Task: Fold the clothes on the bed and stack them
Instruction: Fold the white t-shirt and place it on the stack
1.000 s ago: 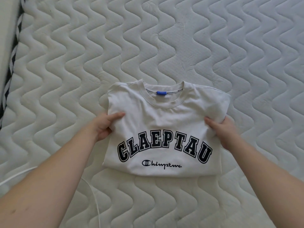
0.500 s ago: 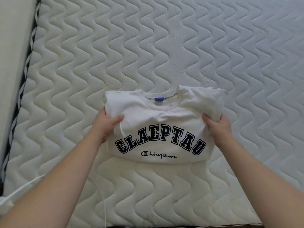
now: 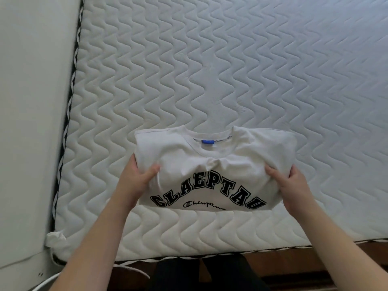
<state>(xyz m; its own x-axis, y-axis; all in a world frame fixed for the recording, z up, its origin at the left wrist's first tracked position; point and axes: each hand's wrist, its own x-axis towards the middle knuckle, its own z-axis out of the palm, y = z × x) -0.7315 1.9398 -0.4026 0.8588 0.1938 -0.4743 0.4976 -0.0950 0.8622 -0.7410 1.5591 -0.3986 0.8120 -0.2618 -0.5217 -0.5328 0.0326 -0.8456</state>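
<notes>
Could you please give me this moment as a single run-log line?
stage: carrying folded T-shirt | left hand: grips left edge | right hand: grips right edge | mattress: no stack visible

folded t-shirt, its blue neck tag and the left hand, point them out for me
folded t-shirt (image 3: 228, 164), head view, on the cloth above the lettering
blue neck tag (image 3: 207, 142), head view, on the tag's middle
left hand (image 3: 137, 180), head view, on the back of the hand

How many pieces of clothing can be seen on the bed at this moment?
1: a folded white T-shirt near the front edge of the mattress, gripped at its sides by the left hand and right hand. Others may lie outside the picture.
</notes>
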